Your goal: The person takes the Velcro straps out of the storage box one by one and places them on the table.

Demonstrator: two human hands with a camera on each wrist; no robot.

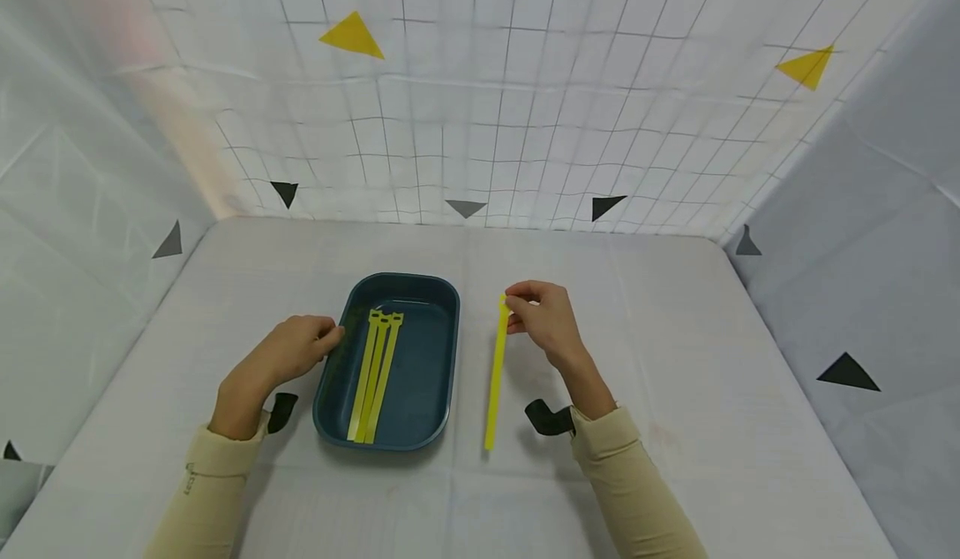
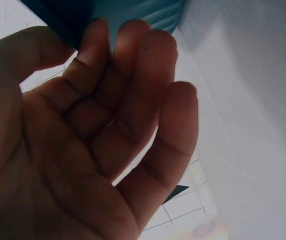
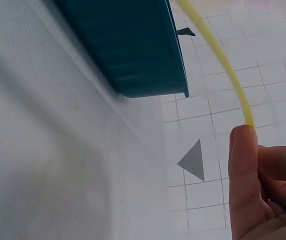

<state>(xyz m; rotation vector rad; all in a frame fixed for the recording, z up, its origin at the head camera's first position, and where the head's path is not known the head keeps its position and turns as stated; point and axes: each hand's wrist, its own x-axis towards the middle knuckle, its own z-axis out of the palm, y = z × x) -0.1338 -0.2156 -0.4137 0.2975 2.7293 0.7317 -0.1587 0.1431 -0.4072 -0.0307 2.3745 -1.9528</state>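
Observation:
In the head view, my right hand (image 1: pixel 553 321) pinches a yellow cable tie (image 1: pixel 496 384) near its top end. The strip hangs down to the right of a dark blue tray (image 1: pixel 422 367), and in the right wrist view it bows in a curve from the fingertips (image 3: pixel 243 137). My left hand (image 1: pixel 296 346) grips the tray's left rim, thumb at the edge and fingers (image 2: pixel 155 75) curled against the outer wall. Inside the tray, several more yellow cable ties (image 1: pixel 372 376) lie side by side, their slotted heads at the far end.
A white sheet covers the table (image 1: pixel 675 326). Behind it stands a white gridded backdrop (image 1: pixel 487 142) with dark and yellow triangles, and pale sheets (image 1: pixel 862 251) close off both sides. A black wrist mount (image 1: pixel 548 418) juts from the right cuff.

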